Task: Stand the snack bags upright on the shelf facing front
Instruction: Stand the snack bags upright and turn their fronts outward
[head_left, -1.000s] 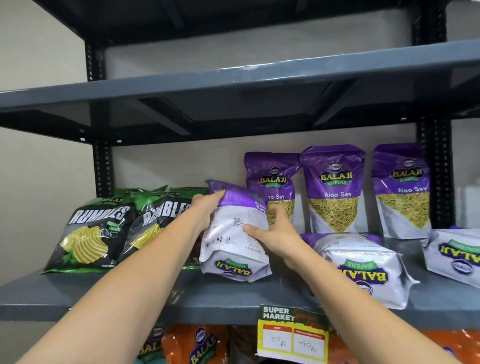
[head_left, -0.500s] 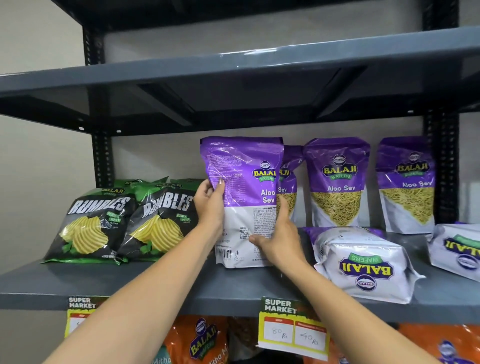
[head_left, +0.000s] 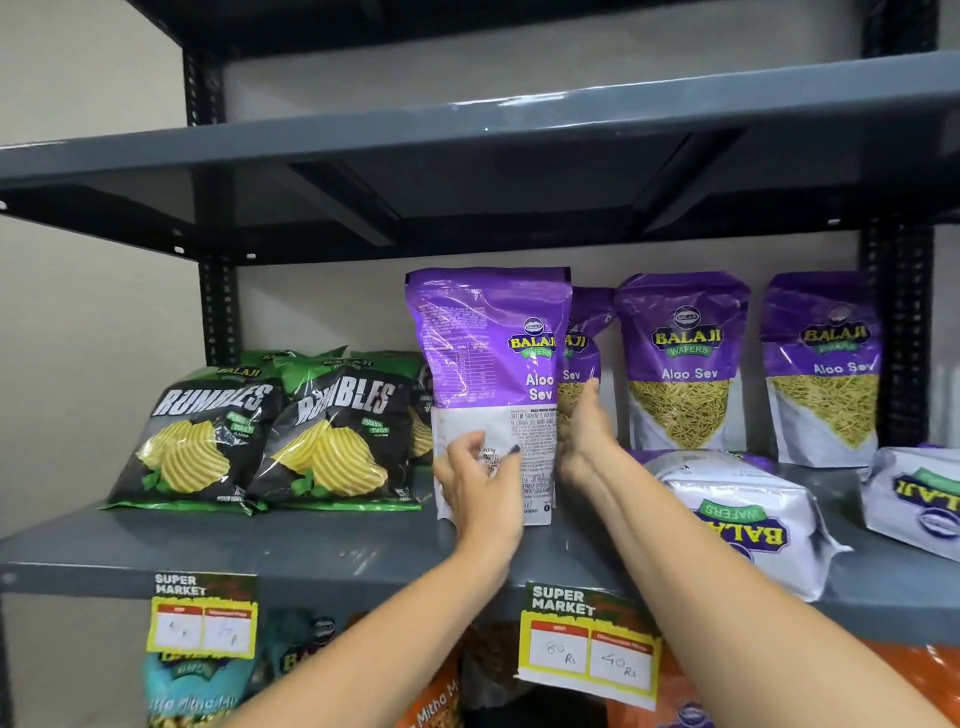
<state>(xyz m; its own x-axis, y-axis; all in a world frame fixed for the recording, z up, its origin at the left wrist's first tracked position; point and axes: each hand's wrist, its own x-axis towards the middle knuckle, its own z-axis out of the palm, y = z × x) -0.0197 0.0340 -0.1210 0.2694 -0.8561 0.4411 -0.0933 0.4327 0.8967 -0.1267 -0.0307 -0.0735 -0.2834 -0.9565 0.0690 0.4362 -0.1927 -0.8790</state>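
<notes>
A purple Aloo Sev bag (head_left: 483, 338) stands upright on the grey shelf (head_left: 311, 551), its printed back panel turned partly toward me. My left hand (head_left: 483, 483) presses on its lower front and my right hand (head_left: 587, 441) lies against its right edge. Behind it another purple bag (head_left: 584, 332) is half hidden. Two more purple bags (head_left: 680, 364) (head_left: 826, 369) stand upright facing front. To the right, two bags lie flat: a silver-bottomed bag (head_left: 743, 519) and an edge bag (head_left: 919, 499).
Black and green Rumbles bags (head_left: 192, 436) (head_left: 337, 436) lean at the left of the shelf. The upper shelf (head_left: 467, 135) hangs close above. A black post (head_left: 893, 332) bounds the right side. Price tags (head_left: 587, 644) (head_left: 202, 613) hang on the front edge, with more snack bags below.
The purple bag was flipped from upside down to upright and set down on the shelf. My left hand slid from its left edge down to its lower front.
</notes>
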